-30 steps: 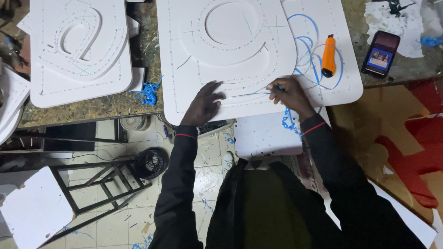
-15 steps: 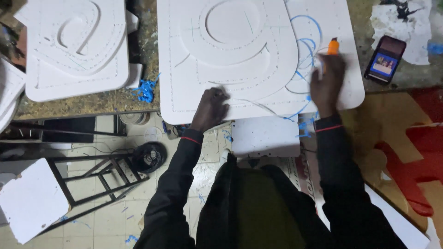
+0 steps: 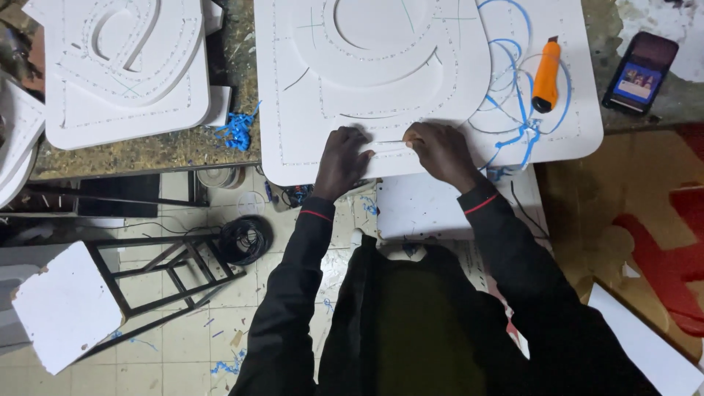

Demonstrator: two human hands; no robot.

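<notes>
The fingertips of both hands meet on a thin white strip (image 3: 389,145) lying along the near edge of the white foam board (image 3: 293,110). The left hand (image 3: 341,161) presses down with fingers curled narrow; the right hand (image 3: 438,152) pinches the strip's right end. Beyond, near the workbench's right edge, an orange utility knife (image 3: 546,75) lies among blue cord loops (image 3: 513,110), with a phone (image 3: 639,72) further right. A second carved white panel (image 3: 125,66) sits at the left, blue scraps (image 3: 236,132) beside it.
</notes>
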